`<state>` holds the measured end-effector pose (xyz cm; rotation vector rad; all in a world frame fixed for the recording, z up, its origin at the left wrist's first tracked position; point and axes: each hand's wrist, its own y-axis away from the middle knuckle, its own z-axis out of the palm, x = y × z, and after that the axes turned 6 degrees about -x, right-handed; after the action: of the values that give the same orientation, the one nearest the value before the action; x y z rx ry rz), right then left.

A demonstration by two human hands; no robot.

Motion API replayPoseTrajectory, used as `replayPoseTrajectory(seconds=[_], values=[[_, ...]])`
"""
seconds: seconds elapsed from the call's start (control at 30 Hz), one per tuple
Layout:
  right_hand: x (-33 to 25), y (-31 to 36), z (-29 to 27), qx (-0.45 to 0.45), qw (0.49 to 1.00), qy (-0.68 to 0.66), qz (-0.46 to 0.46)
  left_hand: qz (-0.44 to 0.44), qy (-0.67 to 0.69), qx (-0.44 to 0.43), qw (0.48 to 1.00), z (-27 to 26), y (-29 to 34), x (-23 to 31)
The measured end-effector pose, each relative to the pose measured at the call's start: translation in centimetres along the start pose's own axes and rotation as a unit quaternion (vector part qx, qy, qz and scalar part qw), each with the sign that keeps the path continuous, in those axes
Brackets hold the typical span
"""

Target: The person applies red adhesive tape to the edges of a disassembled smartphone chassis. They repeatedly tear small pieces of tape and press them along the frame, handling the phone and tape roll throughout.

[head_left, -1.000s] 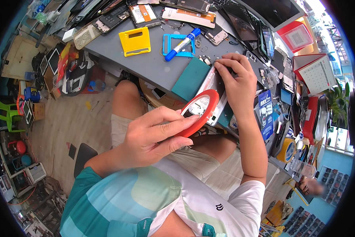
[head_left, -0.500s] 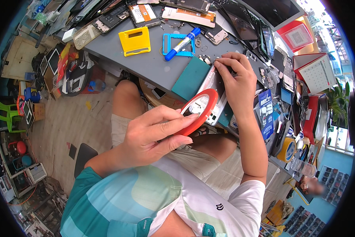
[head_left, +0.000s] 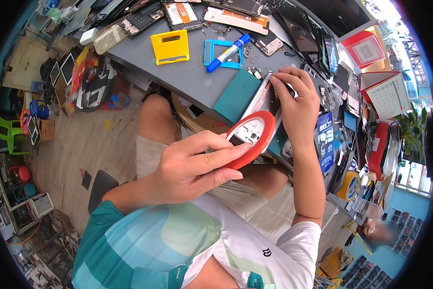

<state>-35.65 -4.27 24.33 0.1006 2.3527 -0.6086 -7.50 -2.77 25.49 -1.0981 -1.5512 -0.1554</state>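
Observation:
My left hand (head_left: pixel 192 166) grips a roll of red tape (head_left: pixel 269 134), thumb on one side and fingers on the other. The roll is tilted over the near end of a phone frame (head_left: pixel 259 102), and part of the frame shows through its ring. My right hand (head_left: pixel 298 103) is at the frame's far end, thumb and forefinger pinched together at its corner. Whatever lies between those fingertips is too small to make out. Under the frame is a teal mat (head_left: pixel 235 94), partly covered, at the edge of the grey bench (head_left: pixel 187 79).
Beyond the mat lie a yellow plastic holder (head_left: pixel 170 46) and a blue marker (head_left: pixel 228 53) across a blue frame (head_left: pixel 209 50). Opened phones (head_left: pixel 180 17) crowd the back. To the right are a blue packet (head_left: pixel 325 142), a yellow tape roll (head_left: pixel 348 186) and a desk calendar (head_left: pixel 385 94).
The view has shifted slightly, so the bench things appear a little further right. My left hand still holds the tape roll, and my right fingers stay at the frame's far corner.

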Motion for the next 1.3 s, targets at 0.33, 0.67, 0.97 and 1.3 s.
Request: replayPoseTrajectory(seconds=[0.33, 0.67, 0.97, 1.3], values=[[0.2, 0.1, -0.2, -0.002, 1.0, 0.0, 0.026, 0.015, -0.012, 0.019, 1.0, 0.7, -0.3, 0.2], [0.3, -0.3, 0.2, -0.003, 1.0, 0.006, 0.006, 0.005, -0.015, 0.027, 1.0, 0.6, -0.2, 0.2], [0.4, -0.3, 0.7, -0.001, 1.0, 0.005, -0.003, 0.006, -0.013, 0.032, 0.999, 0.6, -0.2, 0.1], [0.0, -0.2, 0.7, -0.011, 0.999, 0.032, -0.004, 0.0, -0.026, 0.031, 0.999, 0.5, -0.1, 0.0]])
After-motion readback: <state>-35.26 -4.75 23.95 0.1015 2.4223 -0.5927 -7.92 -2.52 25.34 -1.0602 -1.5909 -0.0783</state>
